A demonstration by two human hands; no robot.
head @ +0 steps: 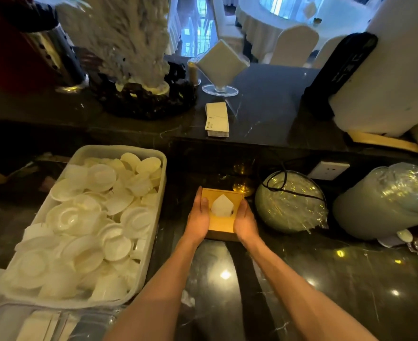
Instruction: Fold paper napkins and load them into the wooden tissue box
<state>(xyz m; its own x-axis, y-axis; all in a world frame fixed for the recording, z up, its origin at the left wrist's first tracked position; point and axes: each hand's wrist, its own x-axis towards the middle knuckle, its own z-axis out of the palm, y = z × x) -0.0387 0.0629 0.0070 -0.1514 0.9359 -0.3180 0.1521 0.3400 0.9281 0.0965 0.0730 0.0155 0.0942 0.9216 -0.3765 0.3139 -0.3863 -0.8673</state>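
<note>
Both hands are covering the side walls of the square wooden tissue box (224, 227), and the print on the cream card stack (217, 119) is reading too small.

Both forearms bare, no sleeves; hands (221, 219) w/o gloves or rings.

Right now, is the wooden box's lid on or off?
On. The wooden tissue box is covered on top, with a pointed white napkin poking through its opening, held between the left hand and right hand.
</note>
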